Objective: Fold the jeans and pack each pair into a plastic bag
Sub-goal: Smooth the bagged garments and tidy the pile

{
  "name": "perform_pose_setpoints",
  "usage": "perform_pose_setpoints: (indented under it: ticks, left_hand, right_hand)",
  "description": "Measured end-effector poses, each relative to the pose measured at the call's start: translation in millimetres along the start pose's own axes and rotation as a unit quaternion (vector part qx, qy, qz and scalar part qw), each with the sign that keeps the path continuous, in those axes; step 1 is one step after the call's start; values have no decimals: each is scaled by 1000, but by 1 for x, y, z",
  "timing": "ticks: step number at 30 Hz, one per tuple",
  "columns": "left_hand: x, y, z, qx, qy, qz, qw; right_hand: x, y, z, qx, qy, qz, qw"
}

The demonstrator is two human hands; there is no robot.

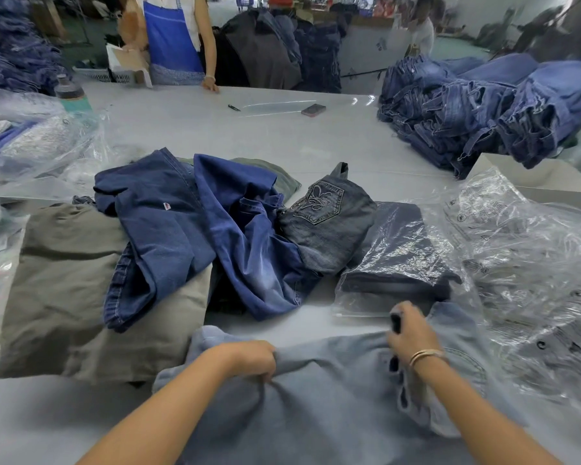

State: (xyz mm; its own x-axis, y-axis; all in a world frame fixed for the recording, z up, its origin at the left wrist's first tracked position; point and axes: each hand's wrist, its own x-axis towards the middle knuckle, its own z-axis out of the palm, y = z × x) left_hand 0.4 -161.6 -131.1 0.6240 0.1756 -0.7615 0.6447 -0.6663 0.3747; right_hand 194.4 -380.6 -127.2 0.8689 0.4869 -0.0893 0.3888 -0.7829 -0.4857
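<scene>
Pale blue jeans point(332, 391) lie spread across the near edge of the grey worktop point(282, 135), directly in front of the person. The left hand point(252, 360) is closed into a fist, its fingers bunching a fold of the pale denim near the garment's middle. The right hand point(410, 333) rests on the same jeans toward their right side, fingers curled down onto the cloth; motion blur leaves it unclear whether they pinch the fabric or only press on it. A bracelet point(426, 355) sits at the right wrist.

Just beyond the right hand lies a packed plastic bag point(393, 260) holding dark folded denim. Loose clear bags point(524, 250) are heaped to its right. A tangle of dark blue jeans point(188, 229) occupies the centre of the worktop, partly overlying olive-grey trousers point(67, 297) at left; a grey-black pair with an embroidered pocket point(326, 209) rests against the tangle. A tall stack of blue jeans point(483, 109) stands at far right. A person in a blue apron point(171, 38) stands at the far edge.
</scene>
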Motion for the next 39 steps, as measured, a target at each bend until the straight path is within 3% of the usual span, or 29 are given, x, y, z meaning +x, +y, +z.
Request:
perform_pose_setpoints:
  ticks: [3,6,9,11,13,15,16,17,20,22,24,27,31,32,34,36,39]
  left_hand:
    - [10,-9,7,245,-17,-88,965]
    - [21,-16,30,326,34,-140,934]
    - [30,-8,43,251,184,-54,949]
    - [37,2,47,157,208,17,965]
    - [41,11,49,111,211,26,971]
    - [43,15,52,133,250,28,959]
    - [44,15,56,136,270,35,953]
    - [44,14,59,124,289,44,948]
    - [42,12,61,90,349,76,930]
    - [39,16,62,80,380,135,912]
    - [33,26,64,12,375,215,902]
    - [28,50,69,-40,361,272,891]
    - [27,82,67,-10,328,190,925]
    - [26,91,63,-53,295,187,936]
    - [21,110,55,-279,175,171,929]
    - [17,126,47,-496,77,99,859]
    - [18,114,39,-676,17,17,736]
  right_hand:
    - [20,11,-68,83,129,31,988]
    - [28,19,-113,97,111,39,988]
    - [24,5,-117,77,77,-2,994]
    - [12,-14,-93,69,33,-73,994]
    - [-5,-30,-53,75,-84,-139,984]
    - [-18,-32,-14,87,-229,-123,962]
    - [-19,-23,-1,90,-260,-93,957]
    - [-16,-8,6,82,-243,-58,965]
    - [-11,60,-4,-12,-63,112,992]
    - [-15,105,-14,-13,4,244,970]
    - [-20,128,-15,77,-6,314,946]
    - [-14,114,-22,97,-44,280,954]
    - [8,53,-40,58,-115,142,981]
    - [10,33,-40,40,-138,97,985]
    - [6,-6,-32,43,-180,7,983]
    - [-3,-45,-18,97,-228,-65,967]
    - [-15,-74,-1,205,-308,-88,925]
